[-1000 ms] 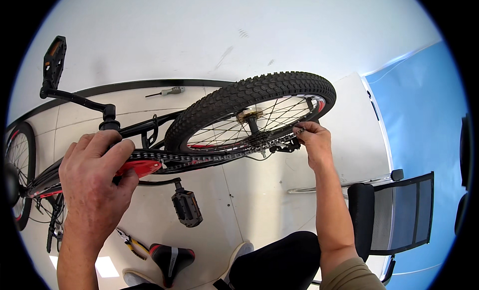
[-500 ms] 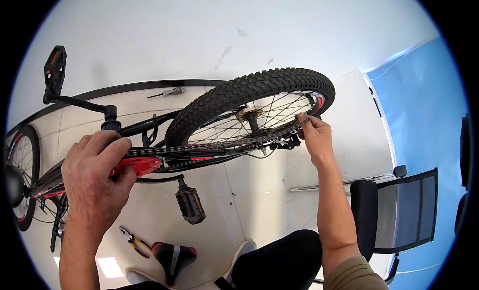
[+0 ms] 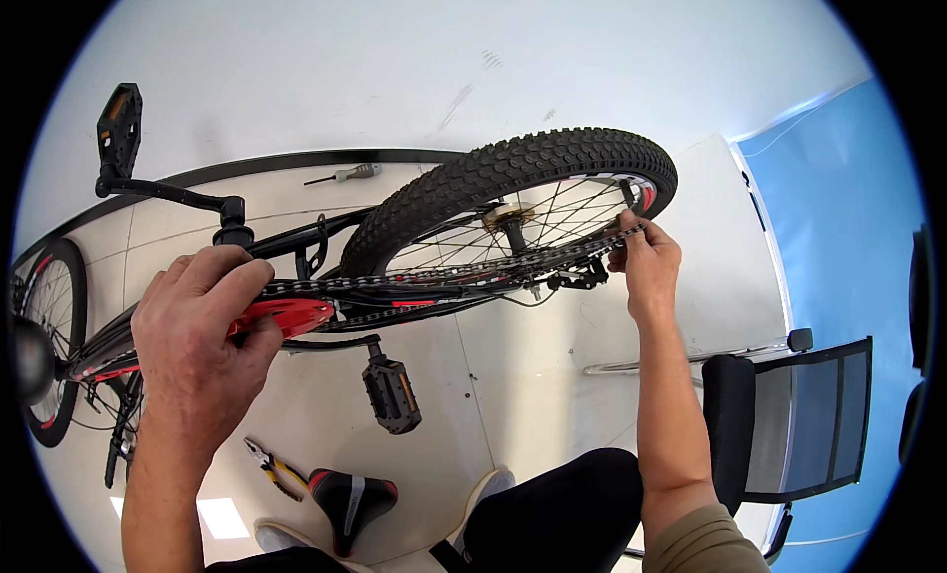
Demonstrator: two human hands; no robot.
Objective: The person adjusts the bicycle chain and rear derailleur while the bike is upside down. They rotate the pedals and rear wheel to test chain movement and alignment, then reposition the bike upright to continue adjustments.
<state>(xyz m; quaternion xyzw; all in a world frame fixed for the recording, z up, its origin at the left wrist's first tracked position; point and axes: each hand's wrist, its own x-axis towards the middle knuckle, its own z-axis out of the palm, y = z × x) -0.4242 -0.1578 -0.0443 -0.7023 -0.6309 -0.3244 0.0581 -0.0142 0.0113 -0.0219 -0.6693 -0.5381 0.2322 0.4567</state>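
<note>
A black and red bicycle lies across the view with its knobby rear wheel (image 3: pixel 503 164) at centre right. My left hand (image 3: pixel 202 341) is closed over the chain and front chainring beside the red chain guard (image 3: pixel 296 317), its fingertips partly hidden. My right hand (image 3: pixel 646 267) pinches the bicycle chain (image 3: pixel 464 273) at the lower right of the rear wheel, above the black derailleur (image 3: pixel 577 277). Between my hands the chain runs along the frame. One pedal (image 3: pixel 118 129) sticks up at upper left; the other pedal (image 3: pixel 390 391) hangs below the frame.
A screwdriver (image 3: pixel 350 174) lies near the skirting. Pliers (image 3: pixel 276 469) and a detached saddle (image 3: pixel 350 504) lie by my feet. A black mesh chair (image 3: pixel 804 420) stands at right beside a blue surface (image 3: pixel 829 228). The front wheel (image 3: pixel 54 346) is at far left.
My right hand has moved up and to the right, lifting the chain higher against the rear wheel. My left hand keeps its place on the chainring, with the whole view shifted slightly.
</note>
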